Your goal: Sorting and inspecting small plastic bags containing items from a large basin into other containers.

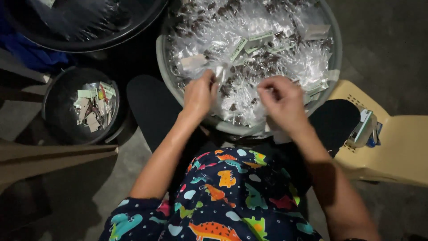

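A big grey basin point(327, 67) rests on my lap, heaped with several small clear plastic packets point(267, 58) of dark pieces and pale paper labels. My left hand point(199, 94) pinches a clear packet point(219, 72) with a pale label at the basin's near rim. My right hand point(281, 99) is closed over the near right rim, fingers curled on clear plastic; what it grips is partly hidden.
A small black bucket point(58, 107) at left holds paper scraps and labels. A large black tub point(89, 40) sits at top left. A yellow plastic chair point(397, 147) at right carries a stapler point(363, 129). The floor is grey concrete.
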